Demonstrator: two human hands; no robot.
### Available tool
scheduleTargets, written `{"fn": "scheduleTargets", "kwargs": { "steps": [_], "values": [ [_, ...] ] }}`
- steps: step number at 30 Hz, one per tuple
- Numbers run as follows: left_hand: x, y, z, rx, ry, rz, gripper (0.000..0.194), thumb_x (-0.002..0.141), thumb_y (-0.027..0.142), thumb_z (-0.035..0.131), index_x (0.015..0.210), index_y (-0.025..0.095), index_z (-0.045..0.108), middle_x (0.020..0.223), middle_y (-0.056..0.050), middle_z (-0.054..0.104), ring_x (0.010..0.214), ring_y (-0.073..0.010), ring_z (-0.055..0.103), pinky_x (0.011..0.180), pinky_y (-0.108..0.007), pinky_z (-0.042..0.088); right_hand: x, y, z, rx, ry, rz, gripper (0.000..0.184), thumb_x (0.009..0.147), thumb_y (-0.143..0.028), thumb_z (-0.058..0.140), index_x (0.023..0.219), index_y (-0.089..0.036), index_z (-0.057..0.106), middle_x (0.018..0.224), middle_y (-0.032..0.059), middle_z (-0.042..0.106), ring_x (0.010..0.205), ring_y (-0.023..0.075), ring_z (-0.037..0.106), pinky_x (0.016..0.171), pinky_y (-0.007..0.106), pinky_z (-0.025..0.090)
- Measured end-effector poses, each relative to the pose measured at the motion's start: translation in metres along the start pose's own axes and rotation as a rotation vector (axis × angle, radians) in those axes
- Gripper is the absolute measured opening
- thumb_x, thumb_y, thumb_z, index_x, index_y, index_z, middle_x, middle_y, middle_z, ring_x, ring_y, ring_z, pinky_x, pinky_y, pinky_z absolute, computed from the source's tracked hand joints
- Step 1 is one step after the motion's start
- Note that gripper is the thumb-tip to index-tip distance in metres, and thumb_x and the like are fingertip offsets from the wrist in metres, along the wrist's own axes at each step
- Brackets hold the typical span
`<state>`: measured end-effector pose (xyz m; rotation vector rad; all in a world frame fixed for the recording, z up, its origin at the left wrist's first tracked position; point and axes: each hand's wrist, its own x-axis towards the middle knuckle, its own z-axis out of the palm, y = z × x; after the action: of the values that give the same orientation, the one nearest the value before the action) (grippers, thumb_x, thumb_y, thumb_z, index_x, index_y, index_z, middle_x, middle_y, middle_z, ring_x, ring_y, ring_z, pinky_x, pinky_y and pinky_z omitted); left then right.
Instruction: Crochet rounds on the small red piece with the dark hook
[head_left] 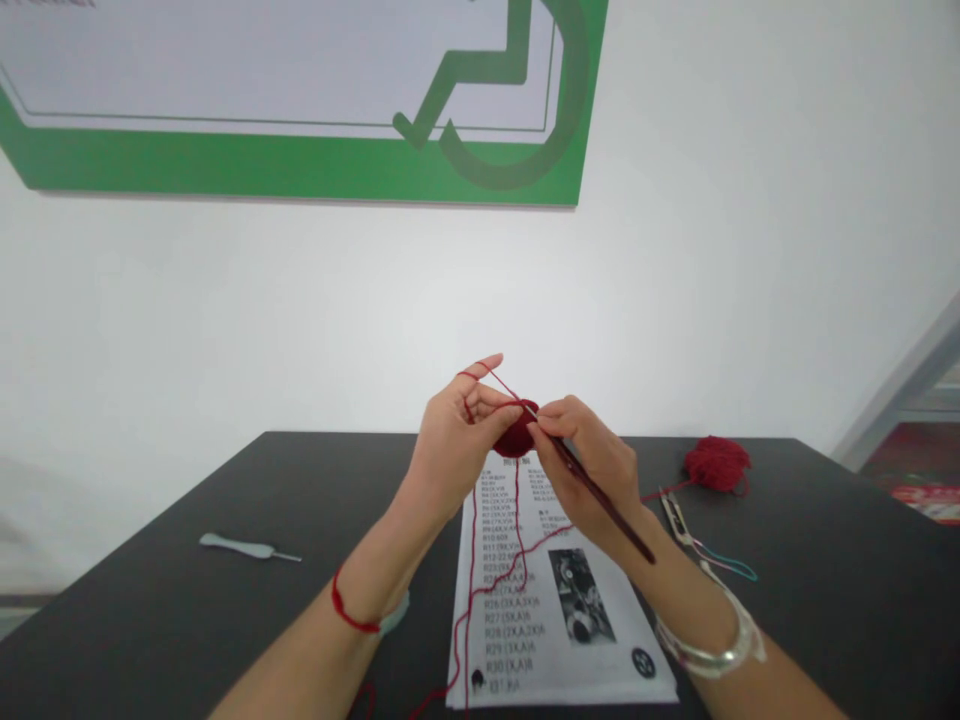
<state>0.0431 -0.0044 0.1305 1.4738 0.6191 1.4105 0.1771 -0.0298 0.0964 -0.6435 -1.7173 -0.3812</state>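
Observation:
My left hand (465, 420) pinches a small dark red crocheted piece (516, 436) between thumb and fingers. Red yarn winds round its raised index finger and runs down to the work. In my right hand (589, 455) is a crochet hook (607, 505) with a dark brown handle, held like a pen. The hook's metal tip meets the upper edge of the crocheted piece; the stitch there is too small to make out. Loose red yarn (517, 510) hangs from the piece over a printed pattern sheet (510, 690) below my hands.
A ball of red yarn (718, 464) lies at the table's back right. Near it are small snips (676, 517) with a teal cord. A second hook with a pale handle (238, 547) rests on the left of the dark table (300, 640). A white wall stands behind.

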Motion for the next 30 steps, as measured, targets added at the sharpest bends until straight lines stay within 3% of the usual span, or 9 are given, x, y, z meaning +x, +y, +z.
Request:
{"fn": "scheduleTargets", "kwargs": {
  "steps": [4,9,11,13,15,17,19,24,30],
  "values": [
    [0.001,0.002,-0.004,0.045,0.051,0.067,0.053,0.069,0.013,0.070,0.119,0.011,0.053,0.069,0.004,0.063,0.062,-0.0086,0.057,0.064,-0.022,0.046,0.004,-0.004,-0.007,0.145,0.015,0.125,0.016,0.085,-0.010,0.056,0.083,-0.026,0.049,0.077,-0.0001,0.061,0.065,0.0135,0.056,0.055,0.027,0.044],
    [0.002,-0.003,-0.008,0.234,0.037,0.129,0.051,0.072,0.014,0.067,0.121,0.013,0.055,0.075,0.000,0.067,0.065,-0.0111,0.059,0.065,-0.025,0.047,0.007,0.000,-0.007,0.514,0.095,0.584,0.015,0.084,-0.016,0.056,0.073,-0.022,0.050,0.060,-0.0037,0.054,0.049,0.0100,0.046,0.044,0.025,0.037],
    [0.003,-0.005,-0.009,0.298,0.035,0.159,0.044,0.073,0.014,0.065,0.117,0.014,0.058,0.079,-0.002,0.069,0.067,-0.0122,0.060,0.067,-0.026,0.048,0.008,0.001,-0.008,0.582,0.089,0.651,0.015,0.084,-0.017,0.056,0.071,-0.022,0.049,0.058,-0.0041,0.054,0.047,0.0097,0.046,0.043,0.025,0.037],
    [0.003,-0.006,-0.010,0.347,0.037,0.186,0.030,0.074,0.014,0.064,0.104,0.014,0.064,0.084,-0.004,0.070,0.069,-0.0129,0.061,0.070,-0.028,0.048,0.009,0.001,-0.013,0.482,0.035,0.601,0.014,0.083,-0.017,0.057,0.072,-0.022,0.051,0.059,-0.0039,0.054,0.049,0.0101,0.047,0.045,0.025,0.038],
    [0.003,-0.006,-0.010,0.388,0.036,0.207,0.015,0.074,0.013,0.063,0.089,0.015,0.066,0.090,-0.006,0.070,0.072,-0.0133,0.061,0.072,-0.029,0.048,0.009,0.002,-0.020,0.316,-0.064,0.430,0.012,0.083,-0.016,0.058,0.075,-0.023,0.052,0.064,-0.0030,0.056,0.055,0.0111,0.050,0.050,0.026,0.040],
    [0.003,-0.003,-0.010,0.409,0.025,0.220,0.010,0.074,0.011,0.061,0.083,0.016,0.065,0.090,-0.006,0.070,0.074,-0.0138,0.062,0.074,-0.029,0.048,0.009,0.002,-0.026,0.205,-0.176,0.226,0.013,0.084,-0.013,0.056,0.077,-0.023,0.053,0.072,-0.0016,0.059,0.064,0.0120,0.053,0.056,0.026,0.043],
    [0.002,-0.001,-0.009,0.413,0.013,0.231,0.012,0.075,0.009,0.060,0.084,0.016,0.065,0.087,-0.005,0.070,0.076,-0.0143,0.061,0.074,-0.029,0.047,0.008,0.002,-0.029,0.172,-0.226,0.148,0.014,0.084,-0.011,0.055,0.077,-0.023,0.053,0.076,-0.0010,0.060,0.065,0.0120,0.054,0.057,0.026,0.043],
    [0.002,0.002,-0.009,0.414,0.015,0.248,0.014,0.074,0.007,0.059,0.082,0.017,0.065,0.095,-0.006,0.070,0.072,-0.0129,0.060,0.071,-0.028,0.046,0.008,0.007,-0.023,0.485,-0.030,0.546,0.013,0.082,-0.016,0.059,0.072,-0.022,0.052,0.059,-0.0040,0.056,0.049,0.0101,0.048,0.045,0.025,0.038],
    [0.000,0.003,-0.006,0.098,-0.093,0.030,0.036,0.070,0.010,0.067,0.106,0.015,0.063,0.071,0.001,0.067,0.066,-0.0112,0.059,0.067,-0.025,0.046,0.018,0.017,-0.028,0.974,-0.055,0.807,0.019,0.074,-0.019,0.066,0.063,-0.020,0.049,0.054,-0.0049,0.054,0.045,0.0079,0.043,0.040,0.021,0.034]
  ]
}}
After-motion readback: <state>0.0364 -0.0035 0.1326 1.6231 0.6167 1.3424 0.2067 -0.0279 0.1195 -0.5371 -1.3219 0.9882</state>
